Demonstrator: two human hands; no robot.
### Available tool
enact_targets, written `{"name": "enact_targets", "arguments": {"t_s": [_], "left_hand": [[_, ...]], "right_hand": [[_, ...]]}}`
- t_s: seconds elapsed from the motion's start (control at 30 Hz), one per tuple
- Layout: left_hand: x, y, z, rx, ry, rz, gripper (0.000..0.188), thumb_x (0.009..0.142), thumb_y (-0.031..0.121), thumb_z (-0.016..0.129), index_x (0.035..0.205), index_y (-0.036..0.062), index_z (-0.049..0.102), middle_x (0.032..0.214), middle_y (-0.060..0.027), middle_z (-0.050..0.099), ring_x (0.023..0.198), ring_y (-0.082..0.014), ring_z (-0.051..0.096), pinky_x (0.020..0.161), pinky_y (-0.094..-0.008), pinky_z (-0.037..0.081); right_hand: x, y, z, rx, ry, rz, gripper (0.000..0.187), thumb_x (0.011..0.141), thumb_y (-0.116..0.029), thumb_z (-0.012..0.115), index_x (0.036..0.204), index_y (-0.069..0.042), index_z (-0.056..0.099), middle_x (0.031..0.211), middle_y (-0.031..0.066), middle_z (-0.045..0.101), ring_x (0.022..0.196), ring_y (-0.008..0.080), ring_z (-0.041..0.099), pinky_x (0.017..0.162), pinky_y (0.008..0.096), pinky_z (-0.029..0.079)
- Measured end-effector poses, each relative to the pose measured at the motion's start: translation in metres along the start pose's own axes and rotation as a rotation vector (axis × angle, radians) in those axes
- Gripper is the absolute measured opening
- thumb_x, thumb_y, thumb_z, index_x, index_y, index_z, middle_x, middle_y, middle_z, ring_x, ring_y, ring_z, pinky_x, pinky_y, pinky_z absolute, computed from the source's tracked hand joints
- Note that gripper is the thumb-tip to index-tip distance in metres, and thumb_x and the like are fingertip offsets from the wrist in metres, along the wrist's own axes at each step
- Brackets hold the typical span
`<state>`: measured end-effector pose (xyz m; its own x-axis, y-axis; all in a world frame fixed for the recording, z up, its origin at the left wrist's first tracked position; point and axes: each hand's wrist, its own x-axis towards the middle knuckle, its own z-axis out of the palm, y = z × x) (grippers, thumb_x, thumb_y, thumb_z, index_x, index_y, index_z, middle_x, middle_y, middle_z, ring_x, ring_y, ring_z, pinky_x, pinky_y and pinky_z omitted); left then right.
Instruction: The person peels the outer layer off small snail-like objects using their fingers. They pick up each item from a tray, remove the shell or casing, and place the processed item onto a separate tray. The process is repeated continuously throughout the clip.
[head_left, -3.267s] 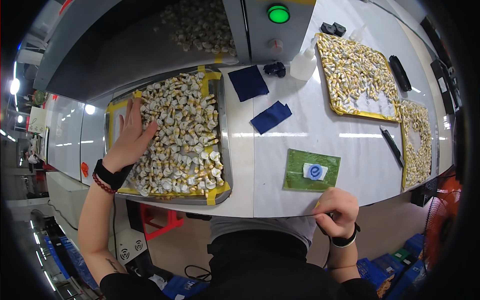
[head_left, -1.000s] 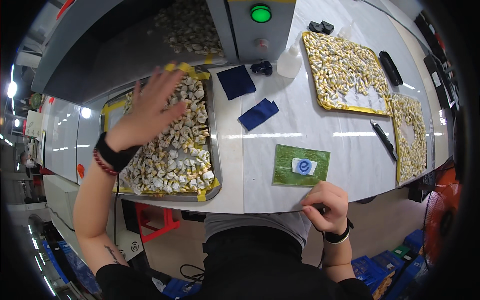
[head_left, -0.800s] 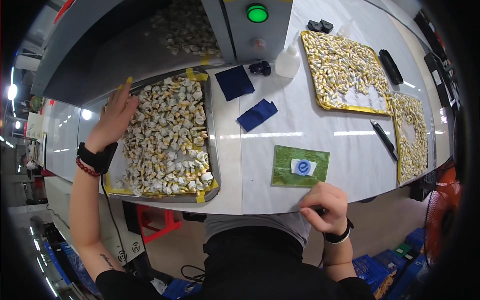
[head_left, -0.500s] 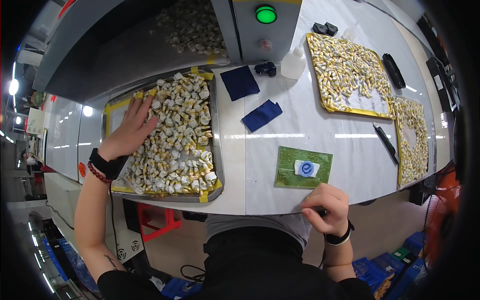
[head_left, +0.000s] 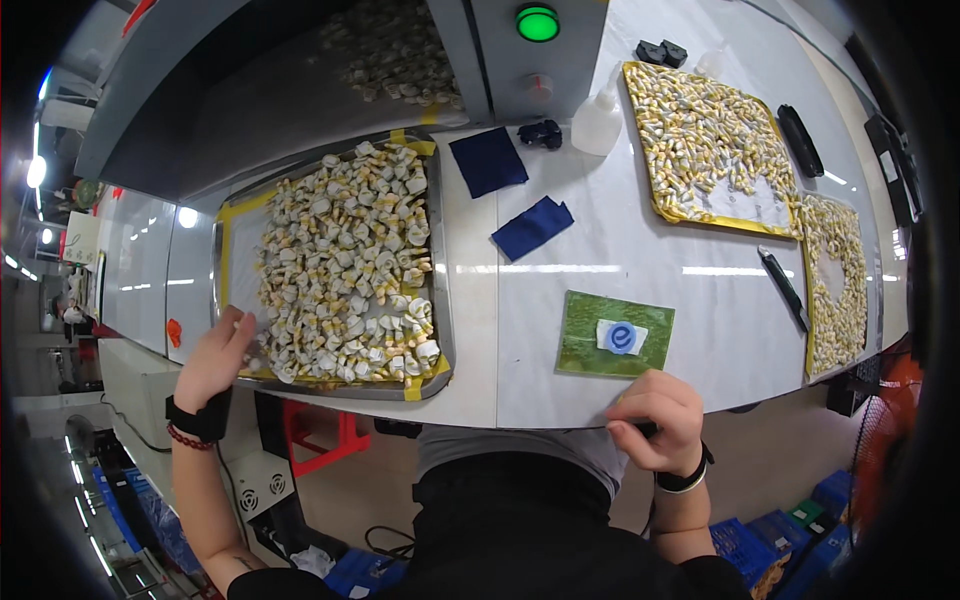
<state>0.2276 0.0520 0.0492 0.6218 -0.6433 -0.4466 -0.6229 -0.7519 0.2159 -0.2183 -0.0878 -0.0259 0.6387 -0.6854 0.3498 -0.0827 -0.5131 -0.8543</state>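
At the near left corner of a metal tray is my left hand, its fingers stretched out over the rim beside the pieces. The tray holds a thick layer of small white pieces with yellowish parts; their exact kind I cannot make out. My right hand is curled closed at the table's front edge. Whatever its fingers may hold is hidden. Just beyond it lies a flat green pad bearing a white patch with a blue round mark.
Two dark blue cloths and a white bottle lie or stand mid-table. Two yellow-edged trays of smaller pieces are at the right, near a black pen-like tool. A grey machine with a green light stands behind the metal tray.
My left hand has drawn back toward me, from the pieces at the tray's far left to its near left corner. The right hand stays curled in about the same place.
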Motion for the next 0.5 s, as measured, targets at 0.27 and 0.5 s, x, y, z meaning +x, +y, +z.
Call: {"name": "enact_targets", "arguments": {"t_s": [0.27, 0.5], "left_hand": [[-0.021, 0.014, 0.016, -0.275, -0.054, 0.128, 0.059, 0.086, 0.036, 0.06, 0.124, -0.0025, 0.036, 0.099, -0.0141, 0.051, 0.085, -0.0201, 0.058, 0.07, -0.0319, 0.048], [-0.017, -0.027, 0.049, 0.142, 0.079, 0.415, 0.11, 0.071, 0.047, 0.071, 0.141, -0.0064, 0.006, 0.145, -0.0299, 0.011, 0.137, -0.041, 0.011, 0.11, -0.0438, 0.016]], "right_hand": [[-0.001, -0.002, 0.001, -0.028, 0.018, 0.028, 0.008, 0.066, -0.001, 0.07, 0.072, -0.004, 0.064, 0.065, 0.0052, 0.061, 0.056, 0.0176, 0.054, 0.049, 0.0264, 0.042], [0.0, -0.002, 0.002, -0.048, 0.016, 0.009, 0.009, 0.066, -0.001, 0.07, 0.072, -0.004, 0.064, 0.065, 0.0054, 0.061, 0.056, 0.0177, 0.055, 0.049, 0.0266, 0.042]]}}
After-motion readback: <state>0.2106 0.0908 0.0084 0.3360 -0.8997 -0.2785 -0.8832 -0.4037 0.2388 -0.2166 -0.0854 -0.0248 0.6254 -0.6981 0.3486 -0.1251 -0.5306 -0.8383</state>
